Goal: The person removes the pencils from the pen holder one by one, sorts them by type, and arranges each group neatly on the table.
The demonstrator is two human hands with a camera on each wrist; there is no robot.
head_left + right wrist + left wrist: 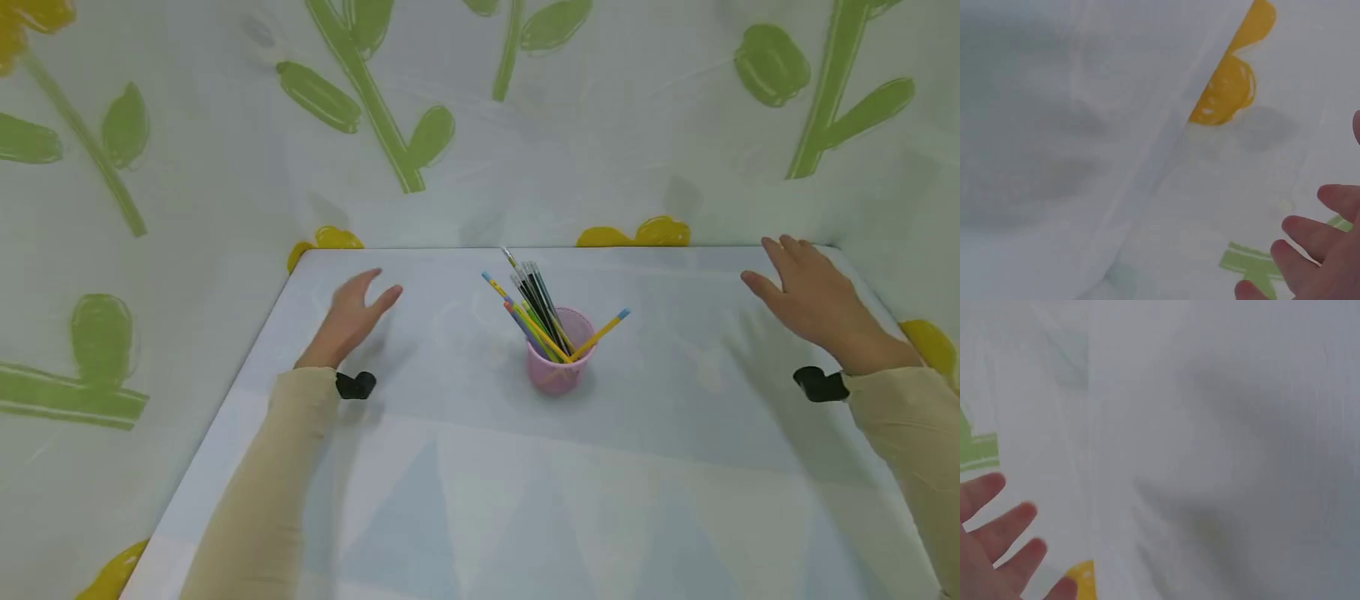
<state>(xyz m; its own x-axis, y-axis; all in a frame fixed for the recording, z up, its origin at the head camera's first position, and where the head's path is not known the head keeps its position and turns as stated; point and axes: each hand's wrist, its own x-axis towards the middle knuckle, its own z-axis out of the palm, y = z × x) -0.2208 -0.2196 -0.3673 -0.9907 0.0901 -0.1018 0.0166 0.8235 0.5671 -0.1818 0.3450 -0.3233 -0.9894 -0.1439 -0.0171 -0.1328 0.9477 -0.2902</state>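
Observation:
A pink cup [553, 373] stands upright on the white table [465, 408], filled with several pencils [542, 312] in yellow, black and other colours. To its left, the left hand [348, 318] is held over the table with thumb and fingers apart, holding nothing. Far to the cup's right, the right hand [821, 304] hovers near the table's back right corner, fingers extended and holding nothing. The left wrist view shows the spread fingers [1013, 531] of the left hand near the table's edge; the right wrist view shows the right hand's fingers [1313, 237] spread.
Behind the table is a pale backdrop [622, 125] with green stems and yellow flower shapes, also along the table's left and right edges. Each wrist bears a black band, the left one [356, 385] and the right one [821, 384], below beige sleeves.

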